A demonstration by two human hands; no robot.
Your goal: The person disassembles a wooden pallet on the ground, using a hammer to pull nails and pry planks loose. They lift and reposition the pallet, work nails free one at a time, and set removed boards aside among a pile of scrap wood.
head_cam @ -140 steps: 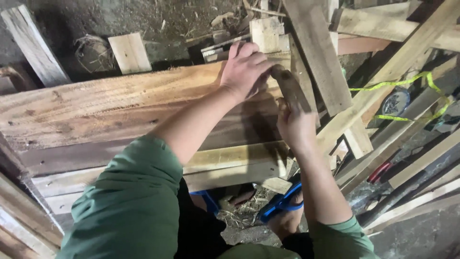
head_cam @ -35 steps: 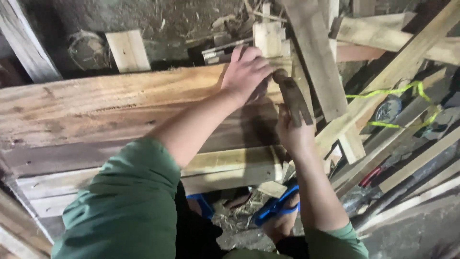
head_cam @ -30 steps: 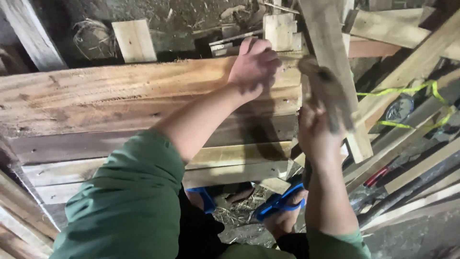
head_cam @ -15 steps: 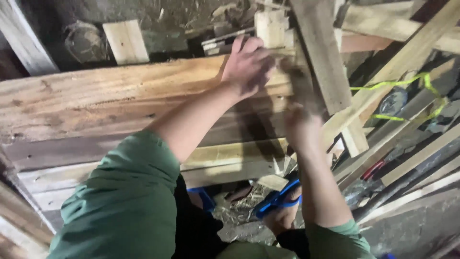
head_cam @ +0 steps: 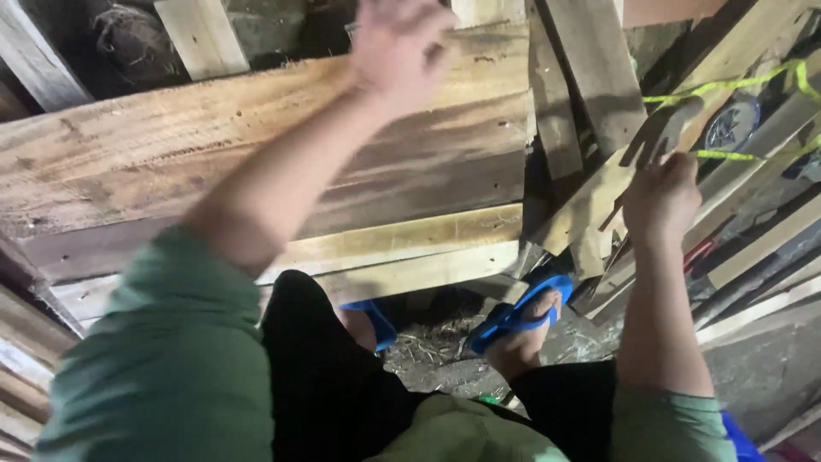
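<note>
- Right hand: fingers closed around the handle of a hammer; fist low on the handle, wrist below it, forearm running down to a green sleeve.
- Hammer: head up and to the right of the fist, claw end showing dark against the timber behind; held clear of the plank, off its right end.
- Left hand: blurred, fingers loosely spread, holding nothing that can be made out; whether it touches the plank cannot be told.
- Plank: broad, weathered, grey-brown, lying across the view from left to right; left forearm stretched over it.
- 2 paler boards: stacked just under the plank's near edge, right ends roughly level with it.
- Slanted boards: several lengths leaning at angles to the right of the plank, behind the hammer.
- Yellow cord: thin, stretched across the slanted boards at upper right, passing just beside the hammer head.
- Blue sandal: on a foot on the ground below the boards, between the 2 arms; a 2nd blue strap partly hidden beside the dark trouser leg.
</note>
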